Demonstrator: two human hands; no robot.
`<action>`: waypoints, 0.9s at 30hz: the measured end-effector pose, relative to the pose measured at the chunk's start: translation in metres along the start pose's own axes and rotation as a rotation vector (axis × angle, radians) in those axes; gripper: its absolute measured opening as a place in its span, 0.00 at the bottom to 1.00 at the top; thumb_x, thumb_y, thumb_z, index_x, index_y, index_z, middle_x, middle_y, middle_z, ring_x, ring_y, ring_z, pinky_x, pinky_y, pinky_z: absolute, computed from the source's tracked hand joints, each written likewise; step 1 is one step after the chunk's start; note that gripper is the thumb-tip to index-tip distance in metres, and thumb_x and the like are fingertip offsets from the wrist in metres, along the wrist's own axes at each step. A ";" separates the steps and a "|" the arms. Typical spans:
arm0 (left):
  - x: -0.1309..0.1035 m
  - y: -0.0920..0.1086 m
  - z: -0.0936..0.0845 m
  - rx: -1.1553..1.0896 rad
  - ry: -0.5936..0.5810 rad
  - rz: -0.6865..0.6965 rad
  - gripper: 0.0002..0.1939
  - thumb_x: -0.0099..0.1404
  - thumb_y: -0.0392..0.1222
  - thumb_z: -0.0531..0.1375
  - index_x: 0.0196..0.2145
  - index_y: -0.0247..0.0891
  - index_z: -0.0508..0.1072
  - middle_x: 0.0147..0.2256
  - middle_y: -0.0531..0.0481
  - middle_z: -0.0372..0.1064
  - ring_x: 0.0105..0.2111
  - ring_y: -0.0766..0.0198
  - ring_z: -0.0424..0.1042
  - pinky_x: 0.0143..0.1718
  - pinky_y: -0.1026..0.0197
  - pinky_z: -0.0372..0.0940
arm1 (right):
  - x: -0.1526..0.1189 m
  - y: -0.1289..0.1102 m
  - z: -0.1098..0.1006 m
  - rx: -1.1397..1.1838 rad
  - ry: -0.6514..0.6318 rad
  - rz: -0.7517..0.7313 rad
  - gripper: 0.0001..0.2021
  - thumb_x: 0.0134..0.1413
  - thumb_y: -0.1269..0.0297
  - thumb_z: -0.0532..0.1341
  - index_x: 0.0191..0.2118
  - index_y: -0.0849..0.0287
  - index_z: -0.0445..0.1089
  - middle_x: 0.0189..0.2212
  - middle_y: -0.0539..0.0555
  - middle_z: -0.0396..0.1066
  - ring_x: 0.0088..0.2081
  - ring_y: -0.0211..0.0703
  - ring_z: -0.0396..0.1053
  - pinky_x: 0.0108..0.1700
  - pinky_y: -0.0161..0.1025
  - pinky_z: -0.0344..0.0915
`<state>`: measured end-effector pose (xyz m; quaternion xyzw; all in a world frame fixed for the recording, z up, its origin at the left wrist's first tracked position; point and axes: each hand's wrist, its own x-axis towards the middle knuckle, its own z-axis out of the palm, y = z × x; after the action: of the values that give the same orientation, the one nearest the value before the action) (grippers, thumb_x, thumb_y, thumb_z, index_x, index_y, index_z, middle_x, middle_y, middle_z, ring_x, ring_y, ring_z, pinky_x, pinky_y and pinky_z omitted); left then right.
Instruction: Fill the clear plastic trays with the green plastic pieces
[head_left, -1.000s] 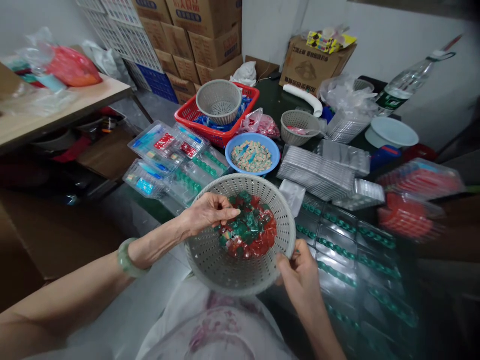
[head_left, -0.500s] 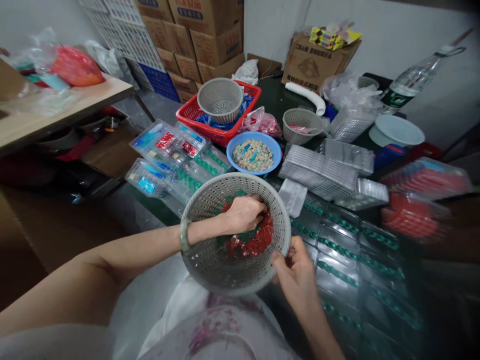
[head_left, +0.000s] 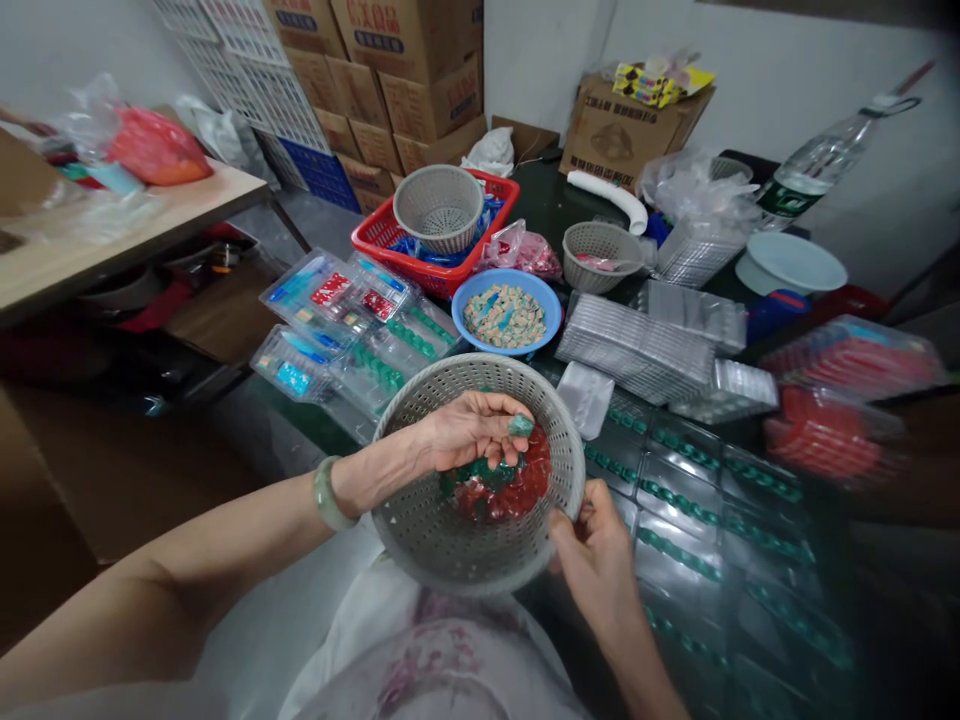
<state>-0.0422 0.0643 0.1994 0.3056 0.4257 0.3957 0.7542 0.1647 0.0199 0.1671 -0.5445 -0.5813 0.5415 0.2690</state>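
My left hand [head_left: 476, 430], with a pale green bangle [head_left: 328, 494] on its wrist, is above the inside of a grey perforated basket [head_left: 420, 545]. Its thumb and fingers pinch a small green translucent piece [head_left: 520, 425]. Red pieces [head_left: 514, 490] and green pieces [head_left: 480, 474] lie in the bottom of the basket, partly hidden by this hand. My right hand [head_left: 592, 540] grips the basket's rim at the right, thumb on the near side. The basket is tilted toward me over my lap.
Clear trays with rows of green pieces [head_left: 679, 500] cover the table at right. Beyond the basket stand a blue bowl of beige pieces [head_left: 553, 310], stacked clear trays [head_left: 637, 345] and a red basket [head_left: 364, 235]. Filled plastic boxes [head_left: 322, 300] lie at left.
My left hand has lifted from the pieces at the basket's bottom and drawn slightly left, now showing a green piece in its fingers. My right hand keeps hold of the rim.
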 end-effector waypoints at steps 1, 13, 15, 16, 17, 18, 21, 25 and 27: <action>-0.001 -0.001 -0.001 -0.045 -0.010 0.006 0.12 0.56 0.37 0.61 0.38 0.31 0.68 0.26 0.47 0.70 0.23 0.67 0.70 0.18 0.70 0.62 | 0.000 -0.001 0.000 0.001 -0.002 0.000 0.07 0.54 0.60 0.54 0.31 0.57 0.56 0.21 0.44 0.57 0.21 0.32 0.57 0.22 0.29 0.55; -0.007 0.001 0.000 -0.143 0.048 0.029 0.11 0.54 0.33 0.57 0.37 0.30 0.71 0.28 0.45 0.69 0.23 0.67 0.68 0.15 0.69 0.59 | 0.001 0.002 0.000 -0.013 -0.017 0.041 0.06 0.52 0.63 0.54 0.30 0.56 0.55 0.21 0.44 0.57 0.22 0.32 0.57 0.23 0.29 0.56; -0.009 0.002 0.001 -0.106 0.058 0.044 0.09 0.55 0.35 0.59 0.35 0.31 0.71 0.28 0.45 0.69 0.22 0.68 0.67 0.15 0.70 0.57 | 0.001 0.002 0.000 -0.011 -0.015 0.043 0.06 0.53 0.62 0.54 0.30 0.56 0.56 0.21 0.43 0.56 0.22 0.32 0.57 0.23 0.29 0.56; -0.010 0.002 0.002 -0.066 0.070 0.073 0.08 0.54 0.36 0.60 0.33 0.32 0.71 0.28 0.46 0.69 0.21 0.70 0.66 0.14 0.71 0.56 | 0.001 0.002 0.000 -0.012 -0.014 0.042 0.06 0.53 0.61 0.54 0.31 0.56 0.56 0.21 0.43 0.56 0.22 0.32 0.57 0.23 0.29 0.56; -0.010 0.001 0.002 -0.021 0.085 0.104 0.07 0.54 0.37 0.62 0.31 0.32 0.71 0.27 0.47 0.69 0.20 0.71 0.65 0.14 0.72 0.54 | 0.001 0.002 0.000 -0.013 -0.013 0.039 0.06 0.53 0.61 0.54 0.31 0.56 0.56 0.21 0.43 0.56 0.22 0.32 0.57 0.23 0.29 0.56; -0.010 -0.001 0.003 0.021 0.101 0.125 0.06 0.53 0.37 0.63 0.29 0.31 0.72 0.26 0.48 0.69 0.19 0.73 0.64 0.13 0.72 0.53 | 0.001 0.002 0.000 -0.014 -0.013 0.037 0.07 0.53 0.61 0.54 0.31 0.56 0.56 0.21 0.43 0.56 0.22 0.32 0.57 0.23 0.29 0.56; -0.011 -0.004 0.003 0.070 0.151 0.113 0.08 0.54 0.39 0.63 0.30 0.29 0.73 0.27 0.45 0.71 0.18 0.72 0.64 0.12 0.72 0.53 | 0.000 0.002 -0.001 -0.019 -0.016 0.035 0.06 0.53 0.60 0.54 0.31 0.56 0.56 0.21 0.44 0.57 0.22 0.32 0.57 0.23 0.29 0.57; -0.012 -0.004 0.003 0.019 0.145 0.103 0.13 0.56 0.39 0.61 0.37 0.28 0.72 0.34 0.39 0.72 0.21 0.66 0.70 0.14 0.69 0.60 | 0.000 0.002 0.000 0.013 -0.020 0.042 0.06 0.53 0.61 0.54 0.32 0.56 0.57 0.22 0.44 0.58 0.22 0.32 0.59 0.22 0.29 0.58; -0.014 -0.003 0.004 -0.007 0.121 0.129 0.14 0.56 0.38 0.61 0.39 0.27 0.72 0.35 0.37 0.72 0.24 0.62 0.72 0.16 0.67 0.63 | 0.002 0.003 0.000 0.051 -0.023 0.047 0.06 0.53 0.61 0.54 0.32 0.56 0.56 0.21 0.44 0.58 0.21 0.32 0.59 0.20 0.29 0.58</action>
<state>-0.0425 0.0501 0.2049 0.3053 0.4484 0.4625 0.7013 0.1648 0.0207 0.1643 -0.5446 -0.5575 0.5684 0.2635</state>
